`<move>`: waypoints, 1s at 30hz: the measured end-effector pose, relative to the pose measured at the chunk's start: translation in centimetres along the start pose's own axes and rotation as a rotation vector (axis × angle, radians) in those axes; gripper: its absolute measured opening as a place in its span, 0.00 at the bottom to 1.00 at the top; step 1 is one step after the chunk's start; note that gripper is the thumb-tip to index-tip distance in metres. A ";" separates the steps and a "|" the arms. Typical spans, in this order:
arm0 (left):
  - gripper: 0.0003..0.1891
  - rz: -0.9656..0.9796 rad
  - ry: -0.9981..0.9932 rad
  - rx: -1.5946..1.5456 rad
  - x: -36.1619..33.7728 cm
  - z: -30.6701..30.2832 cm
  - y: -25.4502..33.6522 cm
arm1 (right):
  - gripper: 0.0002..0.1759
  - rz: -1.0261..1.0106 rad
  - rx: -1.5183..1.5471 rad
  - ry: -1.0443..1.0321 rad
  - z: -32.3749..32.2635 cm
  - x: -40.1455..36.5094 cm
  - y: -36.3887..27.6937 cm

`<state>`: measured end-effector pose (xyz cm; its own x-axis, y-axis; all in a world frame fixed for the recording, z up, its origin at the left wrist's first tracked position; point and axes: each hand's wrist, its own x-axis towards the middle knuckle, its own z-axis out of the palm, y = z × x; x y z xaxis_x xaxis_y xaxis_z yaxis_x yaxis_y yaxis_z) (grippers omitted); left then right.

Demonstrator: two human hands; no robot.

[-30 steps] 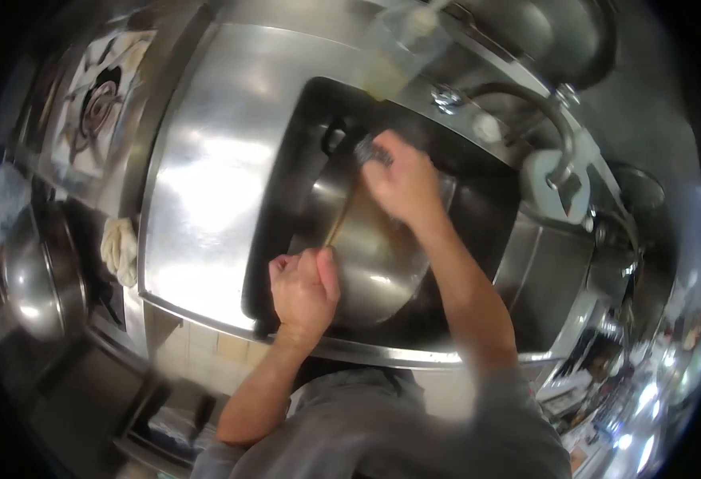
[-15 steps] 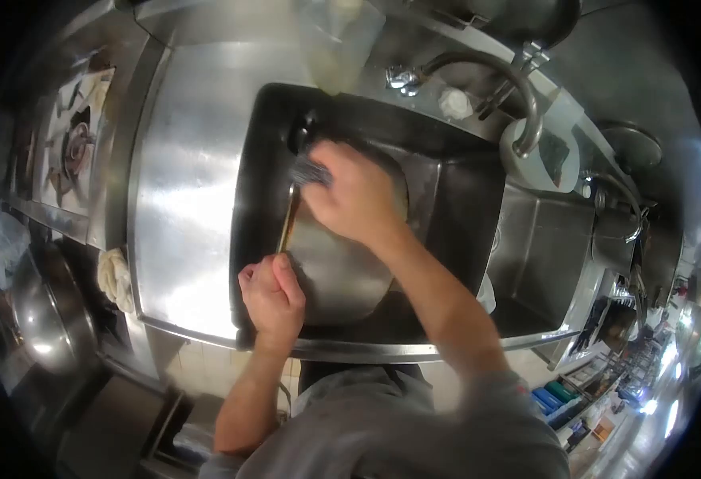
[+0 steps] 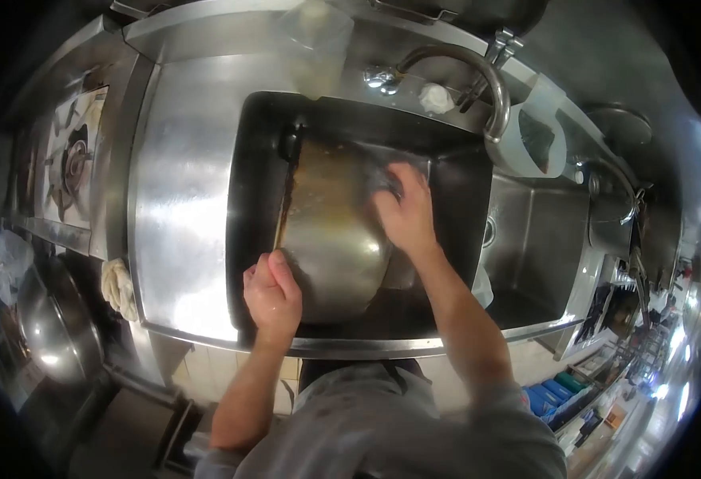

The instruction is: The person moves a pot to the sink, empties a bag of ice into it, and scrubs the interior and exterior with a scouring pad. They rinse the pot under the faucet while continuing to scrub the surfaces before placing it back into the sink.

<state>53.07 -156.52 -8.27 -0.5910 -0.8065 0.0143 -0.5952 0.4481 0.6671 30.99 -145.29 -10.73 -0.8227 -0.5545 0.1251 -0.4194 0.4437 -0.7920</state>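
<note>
A large metal pot (image 3: 330, 247) lies on its side in the dark sink basin (image 3: 454, 207), its curved wall facing up with brown stains toward the far end. My left hand (image 3: 272, 294) is closed round its brown-streaked left edge at the near end. On the right side of the wall, my right hand (image 3: 408, 209) presses a grey scouring pad (image 3: 384, 180), blurred by motion and partly covered by the fingers.
A curved faucet (image 3: 490, 88) rises behind the sink, near a crumpled white lump (image 3: 436, 99). Right of it stands a white plastic container (image 3: 538, 140) by a second basin (image 3: 536, 231). A steel drainboard (image 3: 183, 199) lies left, with a glove-like cloth (image 3: 117, 289) at its edge.
My right hand has moved with the scouring pad from the pot's far left edge across to its right side. My left hand keeps its grip on the edge.
</note>
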 end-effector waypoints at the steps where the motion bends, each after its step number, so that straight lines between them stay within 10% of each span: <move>1: 0.17 -0.001 -0.002 0.000 -0.1 0.0 -0.1 | 0.18 -0.111 -0.031 0.033 1.1 1.0 -1.1; 8: 0.15 0.016 0.013 -0.078 0.2 -0.5 -0.5 | 0.19 -0.365 -0.053 -0.192 2.9 -5.8 -8.6; 12: 0.17 0.056 0.030 -0.031 0.4 -0.6 -0.8 | 0.20 0.104 -0.120 -0.290 1.6 4.3 -3.9; 16: 0.17 0.050 0.066 0.008 0.7 -0.6 -1.1 | 0.17 0.117 -0.125 -0.345 3.5 5.6 -5.9; 20: 0.17 0.059 0.038 -0.023 0.5 -1.0 -0.4 | 0.15 -0.258 -0.138 -0.226 3.5 1.7 -7.7; 23: 0.18 0.064 -0.008 -0.012 0.8 -0.9 -0.8 | 0.15 0.266 -0.217 -0.468 1.9 8.6 -3.1; 27: 0.17 0.055 -0.016 -0.002 0.2 -0.5 -1.3 | 0.15 -0.194 -0.203 -0.294 6.5 4.3 -10.4; 30: 0.15 0.146 0.034 0.038 1.2 -1.5 -0.9 | 0.15 -0.080 -0.024 -0.356 4.5 5.2 -7.6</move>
<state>53.69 -158.44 -7.75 -0.6545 -0.7440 0.1342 -0.5249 0.5750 0.6276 31.58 -154.71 -6.77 -0.6037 -0.7966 -0.0330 -0.4896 0.4030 -0.7732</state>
